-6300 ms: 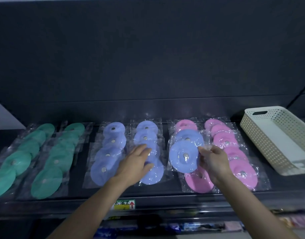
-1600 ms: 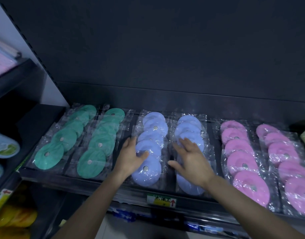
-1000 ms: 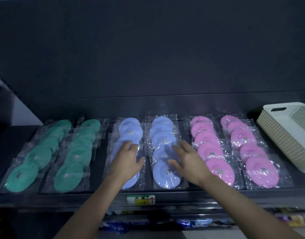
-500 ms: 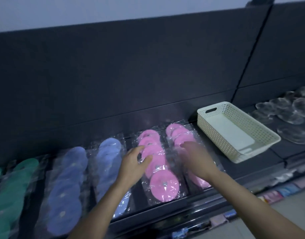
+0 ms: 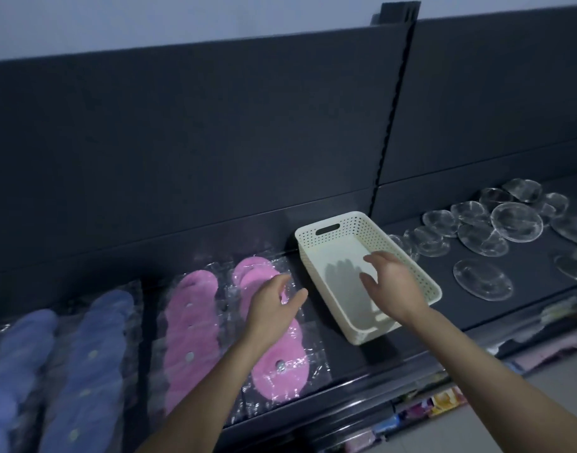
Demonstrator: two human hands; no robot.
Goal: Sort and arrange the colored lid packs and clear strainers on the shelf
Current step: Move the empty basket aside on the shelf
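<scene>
right grip [image 5: 395, 289] slack, pink packs [image 5: 190, 322] seemingly front-to-back

Lid packs [image 5: 189, 322] in rows at left, basket [image 5: 352, 222] beside them (right hand [image 5: 393, 286] above it) — strainers [image 5: 483, 279] scattered farther right

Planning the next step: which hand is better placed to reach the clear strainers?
Likely right: the right hand hovers over the white basket, next to the clear strainers; the left hand is over the pink lid packs.

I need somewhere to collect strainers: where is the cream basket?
Head view, right of centre: the cream basket sits between the pink lid packs and the clear strainers, under the right hand.
</scene>
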